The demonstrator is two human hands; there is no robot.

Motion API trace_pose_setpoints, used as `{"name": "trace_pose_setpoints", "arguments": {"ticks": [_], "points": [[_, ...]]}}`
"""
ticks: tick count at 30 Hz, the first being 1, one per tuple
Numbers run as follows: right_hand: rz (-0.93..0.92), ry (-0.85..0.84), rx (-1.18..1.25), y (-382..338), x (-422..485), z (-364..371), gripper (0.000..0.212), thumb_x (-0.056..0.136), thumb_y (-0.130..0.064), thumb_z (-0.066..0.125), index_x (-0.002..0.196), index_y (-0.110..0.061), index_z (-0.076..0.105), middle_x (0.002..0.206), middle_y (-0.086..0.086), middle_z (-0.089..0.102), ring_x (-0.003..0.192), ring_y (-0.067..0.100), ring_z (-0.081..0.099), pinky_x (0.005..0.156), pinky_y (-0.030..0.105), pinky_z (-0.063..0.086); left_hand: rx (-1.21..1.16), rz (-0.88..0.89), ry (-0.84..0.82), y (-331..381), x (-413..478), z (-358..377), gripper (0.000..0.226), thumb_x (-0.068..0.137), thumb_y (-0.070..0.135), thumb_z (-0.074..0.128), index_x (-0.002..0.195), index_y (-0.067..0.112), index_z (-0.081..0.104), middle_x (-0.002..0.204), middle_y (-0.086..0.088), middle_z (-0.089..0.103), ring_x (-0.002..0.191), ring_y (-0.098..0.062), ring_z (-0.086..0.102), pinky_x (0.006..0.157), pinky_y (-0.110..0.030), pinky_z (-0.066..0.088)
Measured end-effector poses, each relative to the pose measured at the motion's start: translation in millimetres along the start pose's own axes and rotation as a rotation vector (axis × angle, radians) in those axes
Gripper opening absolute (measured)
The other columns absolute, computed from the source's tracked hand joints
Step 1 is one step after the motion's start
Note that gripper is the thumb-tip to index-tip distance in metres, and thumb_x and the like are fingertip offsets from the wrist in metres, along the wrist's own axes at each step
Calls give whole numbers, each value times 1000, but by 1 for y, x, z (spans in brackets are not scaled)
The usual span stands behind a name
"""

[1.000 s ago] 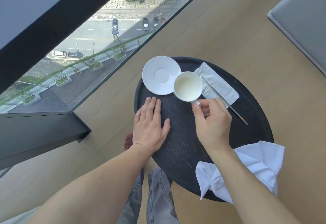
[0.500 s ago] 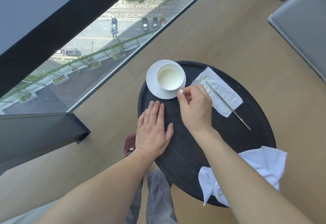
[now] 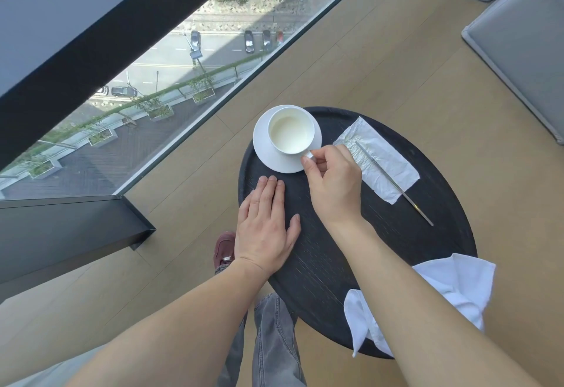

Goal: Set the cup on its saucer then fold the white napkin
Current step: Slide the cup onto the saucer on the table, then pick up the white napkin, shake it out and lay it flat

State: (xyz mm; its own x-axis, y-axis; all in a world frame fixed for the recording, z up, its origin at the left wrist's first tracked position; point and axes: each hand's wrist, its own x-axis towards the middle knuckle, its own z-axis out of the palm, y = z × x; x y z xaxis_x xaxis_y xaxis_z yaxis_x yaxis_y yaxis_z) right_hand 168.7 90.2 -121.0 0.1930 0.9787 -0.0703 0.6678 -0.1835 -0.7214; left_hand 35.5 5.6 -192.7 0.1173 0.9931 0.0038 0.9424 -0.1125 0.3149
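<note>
A white cup (image 3: 290,133) stands upright on its white saucer (image 3: 274,159) at the far left of the round black table (image 3: 396,234). My right hand (image 3: 332,185) pinches the cup's handle at the saucer's near right edge. My left hand (image 3: 265,228) lies flat, fingers apart, on the table's left rim just below the saucer. The white cloth napkin (image 3: 448,289) lies crumpled over the table's near right edge, partly hidden by my right forearm.
A paper napkin (image 3: 381,157) with a thin metal stick (image 3: 409,200) across it lies right of the cup. Floor-to-ceiling glass runs along the left. A grey seat (image 3: 525,42) stands at the upper right. My legs and a dark red shoe (image 3: 224,249) are below the table.
My right hand carried the cup from the table beside the saucer leftward onto the saucer, where it now stands. My left hand stayed flat on the table.
</note>
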Motion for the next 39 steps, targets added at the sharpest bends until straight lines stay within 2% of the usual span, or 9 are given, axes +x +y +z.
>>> {"name": "trace_pose_setpoints", "arguments": {"ticks": [5, 11, 14, 19, 24, 27, 32, 36, 39], "points": [[22, -9, 27, 3, 0, 0, 10, 92, -19, 72, 92, -10, 68, 94, 4, 62, 75, 16, 65, 73, 40, 57, -6, 3, -8, -1, 0, 1, 68, 98, 44, 52, 151, 1, 47, 157, -17, 47, 151, -31, 36, 121, -47, 30], [67, -42, 74, 10, -12, -18, 30, 92, -24, 73, 118, -11, 65, 112, 2, 62, 80, 3, 67, 76, 28, 59, -6, -12, -55, -2, 2, 0, 70, 99, 47, 50, 152, 2, 43, 158, -16, 45, 152, -30, 34, 123, -44, 26], [84, 3, 16, 23, -34, -45, 23, 93, -24, 71, 113, -13, 67, 107, 0, 63, 82, 3, 63, 75, 23, 56, -3, -24, -90, -1, 3, -3, 71, 99, 48, 51, 154, 3, 41, 160, -16, 43, 153, -31, 33, 123, -45, 26], [176, 87, -48, 55, -96, -101, 4, 91, -20, 71, 93, -17, 67, 89, -3, 63, 70, 7, 58, 68, 13, 46, -41, -15, -134, -1, 3, -10, 71, 99, 44, 57, 154, 2, 41, 160, -18, 41, 153, -34, 30, 124, -46, 23], [307, 104, -103, 74, -177, -131, 12, 90, -18, 73, 85, -20, 63, 83, -8, 62, 75, 2, 57, 65, 8, 40, -118, 30, -235, 6, -8, -24, 57, 95, 36, 65, 140, 3, 54, 151, -20, 47, 148, -40, 35, 118, -52, 30], [383, 80, -129, 79, -221, -136, 16, 90, -16, 74, 82, -17, 61, 80, -7, 60, 73, 3, 56, 65, 15, 43, -190, 113, -297, 25, -31, -33, 44, 94, 31, 69, 127, 3, 63, 139, -17, 56, 137, -39, 47, 109, -52, 39], [452, 74, -138, 79, -258, -127, 11, 90, -15, 71, 85, -11, 62, 84, -3, 60, 73, 18, 59, 63, 43, 53, -336, 198, -495, 68, -74, -40, 40, 95, 32, 70, 125, 5, 64, 118, -11, 64, 111, -33, 57, 99, -44, 47], [404, 154, -184, 84, -257, -126, 8, 88, -6, 70, 88, -9, 63, 87, 2, 63, 84, 25, 59, 71, 45, 53, -411, 80, -649, 95, -94, -33, 43, 97, 40, 62, 129, 11, 63, 110, -2, 65, 103, -24, 55, 93, -38, 47], [371, 155, -157, 92, -248, -128, 7, 90, -4, 68, 90, -8, 64, 90, 3, 64, 88, 25, 59, 76, 43, 52, -437, -11, -682, 104, -94, -26, 27, 98, 39, 60, 111, 17, 69, 91, 6, 64, 90, -23, 57, 78, -34, 45]]}}
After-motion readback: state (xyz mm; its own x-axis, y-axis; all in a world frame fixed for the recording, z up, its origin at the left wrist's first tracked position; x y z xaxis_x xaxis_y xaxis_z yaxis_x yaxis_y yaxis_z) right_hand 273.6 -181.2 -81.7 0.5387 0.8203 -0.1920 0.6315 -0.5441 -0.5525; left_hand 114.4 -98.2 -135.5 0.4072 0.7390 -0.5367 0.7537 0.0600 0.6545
